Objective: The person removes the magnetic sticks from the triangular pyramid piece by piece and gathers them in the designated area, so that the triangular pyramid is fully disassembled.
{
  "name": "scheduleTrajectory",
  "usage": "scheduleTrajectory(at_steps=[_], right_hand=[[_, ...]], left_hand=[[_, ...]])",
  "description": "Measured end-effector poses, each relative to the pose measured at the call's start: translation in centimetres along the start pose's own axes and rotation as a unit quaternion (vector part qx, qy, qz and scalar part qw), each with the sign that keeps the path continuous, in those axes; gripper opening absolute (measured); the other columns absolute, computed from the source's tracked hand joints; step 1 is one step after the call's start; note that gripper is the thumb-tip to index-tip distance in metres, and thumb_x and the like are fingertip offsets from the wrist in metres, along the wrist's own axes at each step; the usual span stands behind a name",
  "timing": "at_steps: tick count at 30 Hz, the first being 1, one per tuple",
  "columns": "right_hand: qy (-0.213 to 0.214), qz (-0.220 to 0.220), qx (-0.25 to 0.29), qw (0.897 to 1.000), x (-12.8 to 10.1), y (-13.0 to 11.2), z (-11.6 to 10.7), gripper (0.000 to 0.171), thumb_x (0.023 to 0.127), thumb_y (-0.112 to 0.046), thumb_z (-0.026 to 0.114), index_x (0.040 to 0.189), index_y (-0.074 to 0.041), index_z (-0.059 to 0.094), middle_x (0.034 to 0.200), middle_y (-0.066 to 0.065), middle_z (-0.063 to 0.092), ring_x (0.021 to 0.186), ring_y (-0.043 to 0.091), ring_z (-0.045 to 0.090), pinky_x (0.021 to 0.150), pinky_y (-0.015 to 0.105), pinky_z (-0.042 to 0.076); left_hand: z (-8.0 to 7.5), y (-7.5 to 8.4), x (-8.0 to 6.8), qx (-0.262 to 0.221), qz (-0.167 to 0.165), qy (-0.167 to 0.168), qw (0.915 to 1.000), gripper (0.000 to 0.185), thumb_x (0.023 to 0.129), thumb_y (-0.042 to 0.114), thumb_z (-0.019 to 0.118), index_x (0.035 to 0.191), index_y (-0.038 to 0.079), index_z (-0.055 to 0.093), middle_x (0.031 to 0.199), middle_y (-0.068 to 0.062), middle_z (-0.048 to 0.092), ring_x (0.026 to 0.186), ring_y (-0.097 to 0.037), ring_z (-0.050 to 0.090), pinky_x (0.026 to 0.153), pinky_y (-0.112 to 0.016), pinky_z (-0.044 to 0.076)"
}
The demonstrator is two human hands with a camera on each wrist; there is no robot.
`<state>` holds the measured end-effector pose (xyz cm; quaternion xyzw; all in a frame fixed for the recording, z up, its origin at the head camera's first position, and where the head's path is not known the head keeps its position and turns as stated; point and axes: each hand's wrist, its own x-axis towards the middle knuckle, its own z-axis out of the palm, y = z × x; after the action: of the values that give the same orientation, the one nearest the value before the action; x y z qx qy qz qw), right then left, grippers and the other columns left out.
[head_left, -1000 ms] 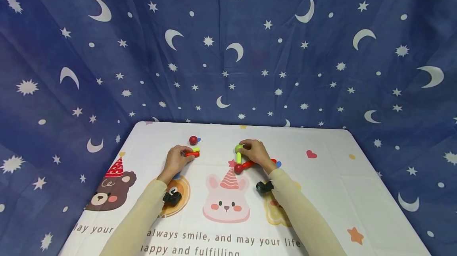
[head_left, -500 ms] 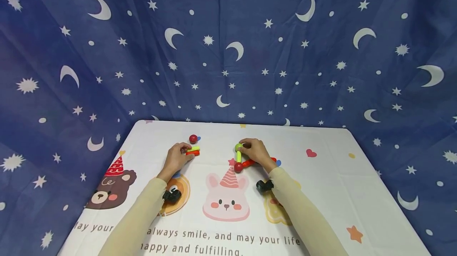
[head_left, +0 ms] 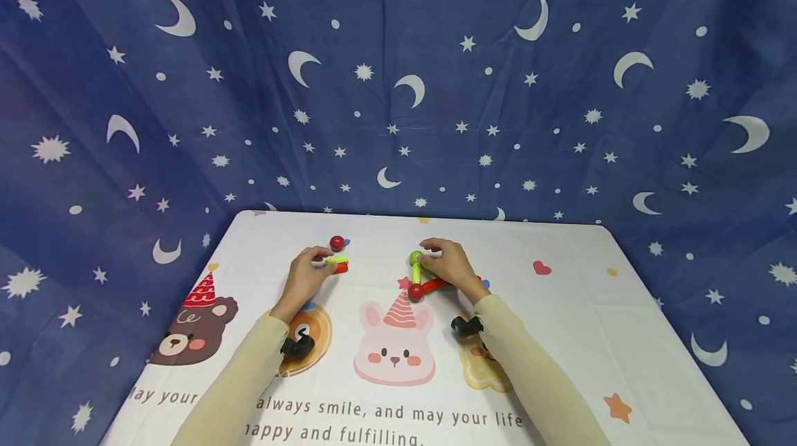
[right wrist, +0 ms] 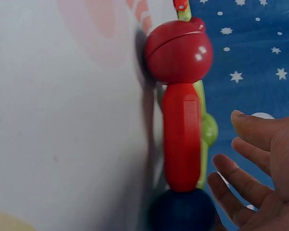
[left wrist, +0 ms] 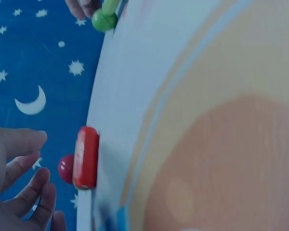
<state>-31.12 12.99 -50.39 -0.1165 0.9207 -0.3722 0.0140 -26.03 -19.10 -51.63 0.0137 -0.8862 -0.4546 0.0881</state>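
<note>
A red rod (head_left: 340,268) lies alongside a yellow-green rod (head_left: 337,260) on the left part of the table. My left hand (head_left: 306,276) is beside them, its fingers loose and apart from the red rod in the left wrist view. Toward the middle, a joined set holds a green ball (head_left: 416,258), a yellow-green rod (head_left: 416,274), a red ball (head_left: 415,292) and another red rod (right wrist: 182,137) that ends at a dark blue ball (right wrist: 182,209). Relaxed and spread, my right hand (head_left: 451,263) is just right of the green ball, and partly covers the set from above.
Behind the left rods sits a loose red ball (head_left: 337,243). A white cloth printed with cartoon animals covers the table (head_left: 560,335). Past its far edge hangs a blue curtain (head_left: 398,86) with stars and moons.
My left fingers have come off the red and yellow-green rods, which now lie free. My right fingers have loosened and spread away from the green ball. The joined set stays in place.
</note>
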Motion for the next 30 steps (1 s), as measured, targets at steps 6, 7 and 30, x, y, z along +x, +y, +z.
scheduleTrajectory(at_steps=[6,7,30], right_hand=[[0.021,-0.024,-0.021,0.999,-1.1,-0.6,-1.2,0.037,0.089,-0.030,0.073,0.123,-0.016,0.068,0.122,0.006,0.069,0.115,0.027,0.062,0.101,0.047,0.048],[0.023,-0.030,-0.024,0.999,-1.4,-0.7,-1.4,0.037,0.089,-0.030,0.073,0.123,-0.016,0.068,0.122,0.006,0.069,0.114,0.027,0.062,0.100,0.047,0.049],[0.035,-0.074,-0.048,0.995,-5.8,0.5,-2.0,0.031,0.086,-0.023,0.076,0.116,-0.016,0.072,0.113,0.005,0.072,0.107,0.026,0.064,0.100,0.050,0.046]], left_hand=[[0.4,1.4,-0.9,-0.032,0.026,-0.001,0.9992,0.026,0.087,0.013,0.073,0.112,0.005,0.068,0.114,-0.015,0.064,0.110,-0.032,0.060,0.095,-0.047,0.049],[0.5,1.7,-1.0,-0.036,0.030,-0.001,0.9989,0.026,0.087,0.012,0.073,0.111,0.005,0.067,0.114,-0.015,0.064,0.110,-0.032,0.060,0.095,-0.047,0.050],[6.0,6.7,-4.0,-0.086,0.063,-0.103,0.9890,0.029,0.088,0.015,0.073,0.115,0.009,0.066,0.115,-0.014,0.069,0.109,-0.023,0.063,0.097,-0.044,0.050]])
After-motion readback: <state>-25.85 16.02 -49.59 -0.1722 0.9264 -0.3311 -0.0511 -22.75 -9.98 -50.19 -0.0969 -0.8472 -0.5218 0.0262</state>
